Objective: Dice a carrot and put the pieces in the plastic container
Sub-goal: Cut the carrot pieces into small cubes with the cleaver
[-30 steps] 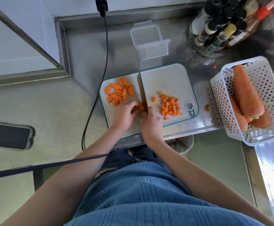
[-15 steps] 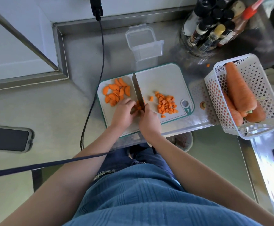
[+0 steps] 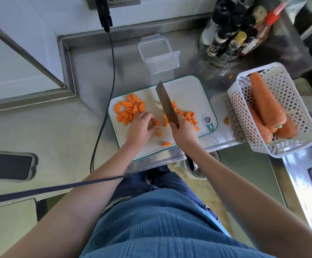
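Note:
A white cutting board (image 3: 188, 90) lies on the steel counter. Carrot slices (image 3: 129, 109) are heaped at its left, and a pile of diced carrot (image 3: 188, 116) lies at its right, partly behind the knife. My right hand (image 3: 184, 134) grips the knife (image 3: 167, 104), blade tilted and pointing away from me over the board. My left hand (image 3: 139, 128) rests on the board with curled fingers beside a few small carrot bits (image 3: 158, 127). One loose piece (image 3: 166, 143) lies near the front edge. The clear plastic container (image 3: 158, 53) stands behind the board.
A white perforated basket (image 3: 285, 142) with whole carrots (image 3: 266, 101) sits at the right. Sauce bottles (image 3: 231, 32) stand at the back right. A black cable (image 3: 105, 101) hangs left of the board. A dark phone (image 3: 6, 165) lies far left. A carrot end (image 3: 226, 120) lies beside the board.
The knife has lifted off the carrot and tilted, moving right over the diced pile. My left hand let go of the piece, and cut bits now lie spread between my hands.

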A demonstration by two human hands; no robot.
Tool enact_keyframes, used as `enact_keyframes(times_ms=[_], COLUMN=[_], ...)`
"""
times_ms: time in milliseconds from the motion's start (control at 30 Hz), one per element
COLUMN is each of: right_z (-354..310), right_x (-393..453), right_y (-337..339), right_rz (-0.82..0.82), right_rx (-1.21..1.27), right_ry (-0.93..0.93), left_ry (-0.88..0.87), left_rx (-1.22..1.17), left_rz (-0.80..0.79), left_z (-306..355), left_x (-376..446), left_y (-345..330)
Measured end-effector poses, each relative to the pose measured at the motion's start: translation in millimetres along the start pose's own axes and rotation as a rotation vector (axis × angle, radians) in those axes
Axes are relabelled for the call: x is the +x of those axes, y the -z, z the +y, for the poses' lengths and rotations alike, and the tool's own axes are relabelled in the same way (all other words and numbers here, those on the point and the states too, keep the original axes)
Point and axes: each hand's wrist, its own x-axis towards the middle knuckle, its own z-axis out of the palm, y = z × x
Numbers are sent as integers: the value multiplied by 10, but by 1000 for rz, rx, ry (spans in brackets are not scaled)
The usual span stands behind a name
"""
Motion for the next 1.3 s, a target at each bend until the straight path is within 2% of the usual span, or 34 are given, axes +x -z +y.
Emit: enact_keyframes(times_ms=[200,367,467,533,667,733,1000,1033,1100,1233,1300], right_z=[124,200,263,310,374,394,480,487,505,564,605], right_x=[-71,-111,-138,-142,-179,-192,-260,-263,-270,-279,-272], right_y=[184,268,262,248,271,297,364,373,382,412,418], right_rz=[110,158,207,232,223,184,124,116,124,172,185], right_rx=[-367,-704,-740,-746,-727,-766,-772,-765,-740,-639,-590], right_ry=[78,167,211,223,214,221,251,240,219,141,91], left_ry=[-168,-578,-691,-669,-497,-479,-338,-342,-391,-339,-290], left_rx=[57,160,191,204,200,210,215,230,214,50,2], left_rz=[194,154,77,29,6,-29,-398,-388,-268,185,270], left_z=[68,227,344,403,441,435,594,607,614,451,345], left_x=[-83,-71,-30,-3,68,110,346,372,374,129,-50], left_y=[158,172,125,101,132,149,86,79,100,176,195])
